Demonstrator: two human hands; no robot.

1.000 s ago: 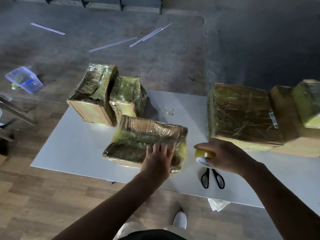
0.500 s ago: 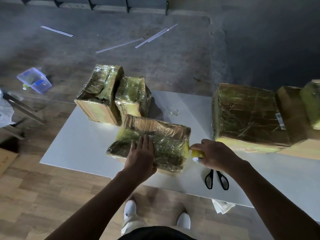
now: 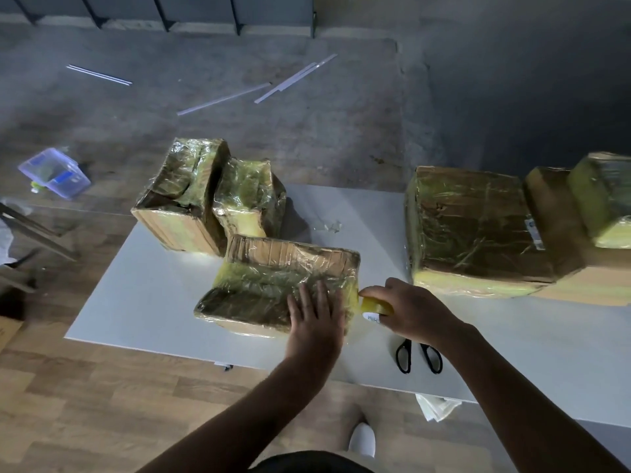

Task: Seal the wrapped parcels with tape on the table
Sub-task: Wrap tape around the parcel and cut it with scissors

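Observation:
A flat cardboard parcel wrapped in clear film (image 3: 273, 281) lies at the near middle of the white table (image 3: 143, 302). My left hand (image 3: 316, 322) rests flat on its near right top, fingers spread. My right hand (image 3: 413, 310) grips a yellow tape roll (image 3: 374, 306) right at the parcel's right edge, with a short yellow strip running from the roll onto that edge. Two more wrapped parcels (image 3: 184, 196) (image 3: 249, 199) stand behind it. A large wrapped parcel (image 3: 474, 230) sits at the right.
Black-handled scissors (image 3: 418, 356) lie on the table under my right wrist. More boxes (image 3: 580, 213) crowd the far right. A scrap of film (image 3: 329, 225) lies mid-table. A clear plastic box (image 3: 54, 172) and thin white strips (image 3: 225, 97) are on the floor.
My left hand slid back toward the parcel's right end. My right hand brought the tape roll from beside the scissors up against the parcel's right edge.

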